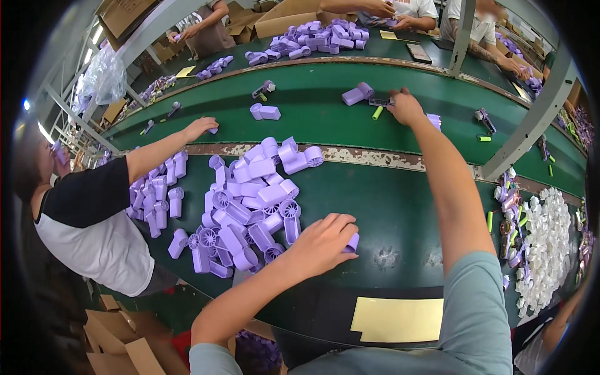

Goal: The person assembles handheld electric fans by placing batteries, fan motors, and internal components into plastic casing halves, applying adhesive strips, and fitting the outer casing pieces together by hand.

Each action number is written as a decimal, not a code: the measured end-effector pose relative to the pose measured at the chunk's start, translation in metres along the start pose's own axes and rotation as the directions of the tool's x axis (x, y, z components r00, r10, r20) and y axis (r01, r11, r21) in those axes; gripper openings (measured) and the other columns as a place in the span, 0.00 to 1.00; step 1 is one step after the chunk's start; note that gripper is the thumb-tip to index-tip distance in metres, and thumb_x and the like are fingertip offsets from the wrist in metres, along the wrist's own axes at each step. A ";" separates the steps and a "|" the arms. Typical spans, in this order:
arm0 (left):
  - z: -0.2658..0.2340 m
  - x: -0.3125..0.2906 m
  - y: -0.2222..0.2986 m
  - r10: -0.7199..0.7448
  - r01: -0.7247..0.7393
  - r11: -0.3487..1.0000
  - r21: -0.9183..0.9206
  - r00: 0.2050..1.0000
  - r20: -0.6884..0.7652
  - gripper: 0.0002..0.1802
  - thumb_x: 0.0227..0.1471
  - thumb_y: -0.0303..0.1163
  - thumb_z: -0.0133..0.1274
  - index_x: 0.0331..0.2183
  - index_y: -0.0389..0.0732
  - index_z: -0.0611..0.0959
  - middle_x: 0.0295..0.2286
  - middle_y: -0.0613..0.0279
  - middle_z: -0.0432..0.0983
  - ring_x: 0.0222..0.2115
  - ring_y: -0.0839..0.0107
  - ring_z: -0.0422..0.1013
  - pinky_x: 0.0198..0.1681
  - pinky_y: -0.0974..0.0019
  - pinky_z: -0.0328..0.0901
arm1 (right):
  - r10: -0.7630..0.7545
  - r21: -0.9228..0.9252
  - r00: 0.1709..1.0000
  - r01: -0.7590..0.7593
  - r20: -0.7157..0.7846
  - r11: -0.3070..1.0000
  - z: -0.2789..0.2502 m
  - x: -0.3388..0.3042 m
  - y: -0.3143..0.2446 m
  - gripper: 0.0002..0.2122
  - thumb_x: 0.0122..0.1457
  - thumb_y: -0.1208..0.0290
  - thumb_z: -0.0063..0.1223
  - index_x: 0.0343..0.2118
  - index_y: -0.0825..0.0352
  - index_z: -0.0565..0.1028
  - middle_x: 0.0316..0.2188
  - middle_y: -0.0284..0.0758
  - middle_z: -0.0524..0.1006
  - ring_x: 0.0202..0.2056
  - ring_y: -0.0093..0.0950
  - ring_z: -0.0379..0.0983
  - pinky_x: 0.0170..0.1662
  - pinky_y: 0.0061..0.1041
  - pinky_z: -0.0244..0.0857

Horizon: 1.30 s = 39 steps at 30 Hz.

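Two hands at work, one at the table, one over the belt

In the head view, the left hand (328, 240) is low over the green table (387, 194), its fingers curled around a purple shell (352, 244) that shows beyond the fingertips. A heap of shells (250, 194) lies just left of it. The right hand (406, 107) reaches to the green belt (300, 128), fingertips at a dark part (379, 102); whether they grip it, I cannot tell. A green cylinder (377, 113) lies just below that part. A yellow sheet (397, 319) lies near the table's front edge; white pieces (544, 250) are heaped at right.
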<state>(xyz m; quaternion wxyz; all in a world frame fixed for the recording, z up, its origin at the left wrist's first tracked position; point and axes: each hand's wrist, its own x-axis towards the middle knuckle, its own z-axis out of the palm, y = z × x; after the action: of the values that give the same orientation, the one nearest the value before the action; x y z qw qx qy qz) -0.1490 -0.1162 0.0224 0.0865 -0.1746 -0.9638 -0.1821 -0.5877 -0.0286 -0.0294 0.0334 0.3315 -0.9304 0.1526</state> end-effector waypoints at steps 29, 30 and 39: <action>0.016 -0.131 0.143 -0.198 0.227 -0.432 -0.873 0.921 0.337 0.30 0.74 0.43 0.35 0.70 0.47 0.53 0.43 0.61 0.72 0.26 0.80 0.67 0.23 0.76 0.62 | -0.320 0.721 0.882 0.468 -0.346 0.511 -0.121 -0.453 -0.162 0.21 0.48 0.87 0.66 0.47 0.70 0.79 0.50 0.49 0.77 0.49 0.39 0.79 0.49 0.32 0.76; 0.014 -0.133 0.144 -0.198 0.219 -0.420 -0.881 0.925 0.324 0.33 0.73 0.40 0.40 0.72 0.46 0.51 0.43 0.62 0.72 0.28 0.81 0.65 0.25 0.77 0.62 | -0.316 0.713 0.882 0.469 -0.349 0.521 -0.122 -0.453 -0.162 0.21 0.47 0.87 0.66 0.47 0.69 0.80 0.51 0.49 0.77 0.49 0.39 0.79 0.49 0.32 0.76; 0.005 -0.138 0.134 -0.186 0.360 -0.450 -0.817 0.857 0.480 0.38 0.73 0.40 0.43 0.74 0.45 0.45 0.41 0.67 0.72 0.27 0.83 0.61 0.29 0.78 0.61 | -0.434 0.615 0.828 0.556 -0.354 0.559 -0.120 -0.446 -0.156 0.21 0.48 0.91 0.62 0.46 0.68 0.80 0.54 0.49 0.73 0.49 0.40 0.79 0.49 0.34 0.77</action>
<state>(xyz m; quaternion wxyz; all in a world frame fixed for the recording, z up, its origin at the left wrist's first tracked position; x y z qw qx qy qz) 0.0273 -0.0395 0.0296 -0.1956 0.0813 -0.4057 -0.8891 -0.1471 0.1641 0.0528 0.0230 0.5536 -0.6644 0.5015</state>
